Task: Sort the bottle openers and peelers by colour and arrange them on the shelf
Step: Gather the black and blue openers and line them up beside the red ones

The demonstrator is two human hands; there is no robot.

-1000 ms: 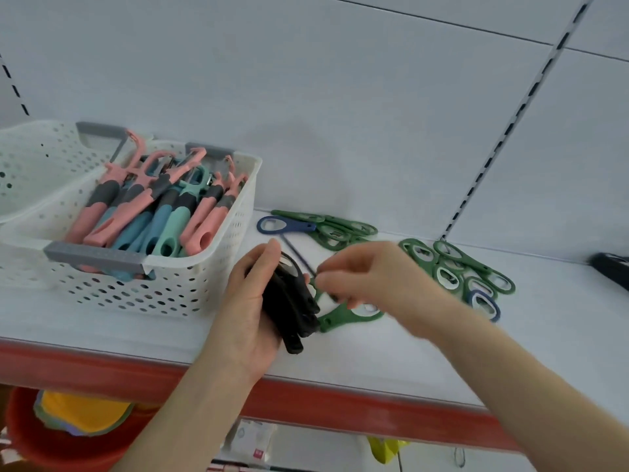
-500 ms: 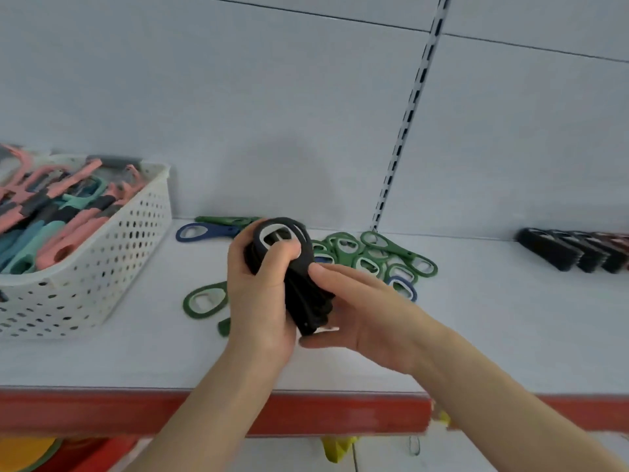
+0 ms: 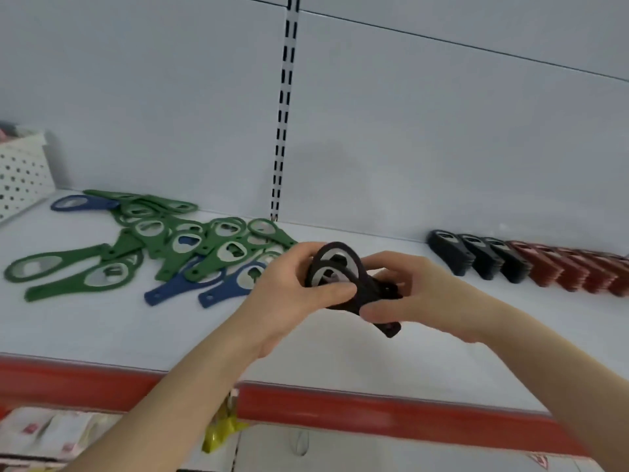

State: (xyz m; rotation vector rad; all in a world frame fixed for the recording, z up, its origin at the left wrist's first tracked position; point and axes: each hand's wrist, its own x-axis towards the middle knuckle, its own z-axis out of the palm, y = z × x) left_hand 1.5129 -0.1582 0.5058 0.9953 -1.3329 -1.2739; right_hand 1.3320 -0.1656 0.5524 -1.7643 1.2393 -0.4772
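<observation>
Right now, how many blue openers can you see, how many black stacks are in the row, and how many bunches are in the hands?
Blue openers: 3 in plain view
Black stacks: 3
Black bunch, held by the left hand and the right hand: 1
Total: 7

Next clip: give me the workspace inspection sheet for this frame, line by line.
Surface: white shelf, red front edge.
Job's things: black openers held as a stack; loose green openers with blue openers mixed in, left; black row and red row lined up, right.
Clutter: white basket, far left.
Grips: left hand and right hand both hold the black openers above the shelf.
Cables: nothing seen.
Surroundings: slotted upright on the back panel; packaged goods below.
</observation>
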